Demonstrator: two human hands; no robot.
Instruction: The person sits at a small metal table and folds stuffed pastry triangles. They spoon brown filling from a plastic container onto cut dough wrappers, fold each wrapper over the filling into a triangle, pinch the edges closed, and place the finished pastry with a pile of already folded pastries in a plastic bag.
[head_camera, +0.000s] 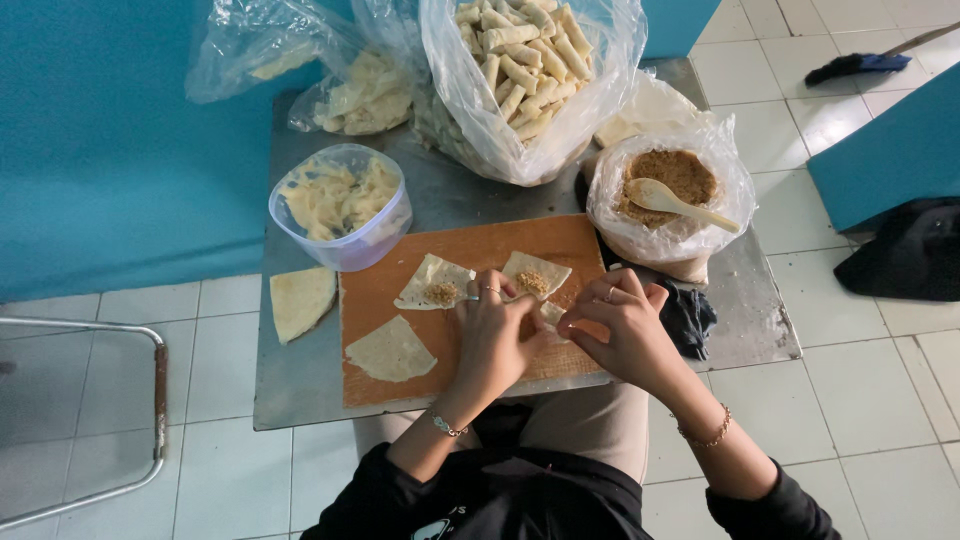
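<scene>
My left hand (492, 335) and my right hand (622, 328) meet over a wooden board (375, 295), both pinching a small pale dough wrapper (552, 315) that is mostly hidden by the fingers. Two more wrappers, each with a spot of brown filling, lie on the board just beyond my hands: one on the left (433, 283) and one on the right (535, 272). A plain wrapper (391, 350) lies on the board's near left. Rings show on both hands and a bracelet on each wrist.
A metal table (300, 385) carries the board, a stack of wrappers (300, 300), a clear tub of paste (341, 205), a bagged bowl of brown filling (672, 185) with a spoon (675, 203), and a bag of finished rolls (522, 65). A metal chair frame (150, 345) stands left.
</scene>
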